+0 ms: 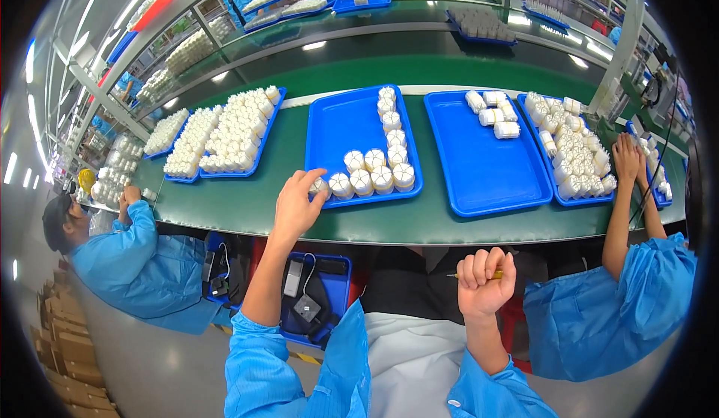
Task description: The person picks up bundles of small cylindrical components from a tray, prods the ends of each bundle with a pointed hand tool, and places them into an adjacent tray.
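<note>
On the counter (419, 227) four trays lie in a row. The left tray (258, 165) is packed with parts. The middle tray (341, 129) holds parts (374, 178) in a column at its right and a row along its near edge. The left hand (298, 204) touches the part (320, 186) at that tray's near left corner. Right of it lies a third tray (483, 163) with parts at its far end, then a full fourth tray (558, 193). The right hand (485, 279) is before the counter's near edge, fisted round a pen (496, 274).

The left hand (297, 202) hides most of one white part (320, 186); the right hand (485, 279) covers most of a yellow tool (496, 274).
</note>
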Demonstrator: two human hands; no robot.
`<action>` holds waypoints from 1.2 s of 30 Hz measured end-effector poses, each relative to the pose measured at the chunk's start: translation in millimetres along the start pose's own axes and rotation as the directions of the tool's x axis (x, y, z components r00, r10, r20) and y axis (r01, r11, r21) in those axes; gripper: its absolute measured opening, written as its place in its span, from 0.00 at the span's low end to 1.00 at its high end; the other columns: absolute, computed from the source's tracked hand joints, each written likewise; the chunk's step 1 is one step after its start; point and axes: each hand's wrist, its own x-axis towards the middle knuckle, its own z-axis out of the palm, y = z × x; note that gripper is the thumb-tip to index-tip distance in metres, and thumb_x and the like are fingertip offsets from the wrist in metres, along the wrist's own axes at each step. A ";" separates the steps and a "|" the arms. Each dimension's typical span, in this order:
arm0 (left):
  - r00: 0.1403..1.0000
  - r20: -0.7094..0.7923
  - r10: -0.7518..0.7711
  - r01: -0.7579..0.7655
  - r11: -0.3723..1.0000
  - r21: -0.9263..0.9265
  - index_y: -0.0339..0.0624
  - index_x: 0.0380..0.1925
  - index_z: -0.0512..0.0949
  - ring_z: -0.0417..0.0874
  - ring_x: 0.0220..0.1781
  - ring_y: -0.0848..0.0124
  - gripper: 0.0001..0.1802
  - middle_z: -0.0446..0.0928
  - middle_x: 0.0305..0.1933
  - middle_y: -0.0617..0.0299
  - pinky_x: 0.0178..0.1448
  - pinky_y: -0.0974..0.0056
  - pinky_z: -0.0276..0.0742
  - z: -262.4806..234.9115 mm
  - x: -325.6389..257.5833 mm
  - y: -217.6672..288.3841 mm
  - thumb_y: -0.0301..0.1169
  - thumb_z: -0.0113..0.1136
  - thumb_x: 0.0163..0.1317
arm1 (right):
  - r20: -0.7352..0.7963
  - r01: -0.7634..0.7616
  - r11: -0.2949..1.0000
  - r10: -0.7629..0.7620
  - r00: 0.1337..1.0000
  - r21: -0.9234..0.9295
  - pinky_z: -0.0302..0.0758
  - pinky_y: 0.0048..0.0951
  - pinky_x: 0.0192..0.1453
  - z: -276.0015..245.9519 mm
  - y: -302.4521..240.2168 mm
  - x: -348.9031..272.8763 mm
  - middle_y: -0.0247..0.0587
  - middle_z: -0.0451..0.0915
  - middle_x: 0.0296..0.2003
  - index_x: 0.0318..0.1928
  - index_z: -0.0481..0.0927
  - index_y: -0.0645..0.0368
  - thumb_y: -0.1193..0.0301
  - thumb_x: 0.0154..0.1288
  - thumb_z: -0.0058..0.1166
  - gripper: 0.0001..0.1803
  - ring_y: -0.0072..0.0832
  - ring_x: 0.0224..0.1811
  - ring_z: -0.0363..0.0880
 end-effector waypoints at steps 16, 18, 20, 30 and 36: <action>0.975 -0.194 0.111 -0.119 0.993 -0.026 0.41 0.64 0.69 0.76 0.54 0.51 0.34 0.76 0.53 0.46 0.61 0.54 0.72 8.8 -4.2 -15.9 0.31 0.65 0.55 | 0.183 0.206 0.303 -0.102 0.978 -0.931 0.67 0.20 0.34 2.6 -37.3 130.7 0.25 0.74 0.25 0.29 0.77 0.62 0.73 0.64 0.59 0.08 0.12 0.30 0.69; 0.957 -0.266 0.115 -0.127 0.991 -0.031 0.39 0.63 0.69 0.72 0.60 0.48 0.35 0.71 0.58 0.44 0.65 0.53 0.69 19.9 -8.5 -11.4 0.33 0.66 0.54 | 0.349 0.346 -0.046 -0.184 0.919 -0.937 0.76 0.28 0.41 -22.1 -44.2 179.6 0.39 0.83 0.29 0.34 0.80 0.62 0.73 0.59 0.61 0.06 0.26 0.33 0.81; 0.925 -0.379 0.033 -0.090 0.987 -0.135 0.36 0.61 0.69 0.69 0.61 0.48 0.34 0.68 0.60 0.45 0.66 0.52 0.66 23.3 -22.5 -5.9 0.31 0.65 0.52 | 0.386 0.286 -0.478 -0.124 0.914 -0.831 0.77 0.40 0.46 -35.0 -53.8 210.6 0.45 0.82 0.42 0.43 0.80 0.58 0.67 0.59 0.60 0.13 0.45 0.44 0.82; 0.760 -0.564 -0.323 -0.059 0.830 -0.555 0.36 0.51 0.75 0.78 0.48 0.61 0.20 0.73 0.53 0.51 0.47 0.63 0.75 45.7 -132.6 7.1 0.22 0.60 0.56 | 0.321 0.253 -0.838 0.099 0.942 -0.483 0.79 0.47 0.44 -60.0 -49.3 272.9 0.43 0.75 0.49 0.51 0.77 0.54 0.72 0.54 0.61 0.21 0.49 0.41 0.82; 0.782 -0.487 -0.388 -0.075 0.717 -0.693 0.34 0.46 0.77 0.79 0.45 0.64 0.15 0.74 0.51 0.51 0.44 0.66 0.76 69.6 -155.0 20.4 0.20 0.58 0.57 | 0.317 0.266 -0.880 0.142 0.938 -0.393 0.79 0.47 0.42 -54.0 -49.8 279.9 0.44 0.77 0.46 0.50 0.77 0.52 0.69 0.53 0.62 0.21 0.49 0.39 0.82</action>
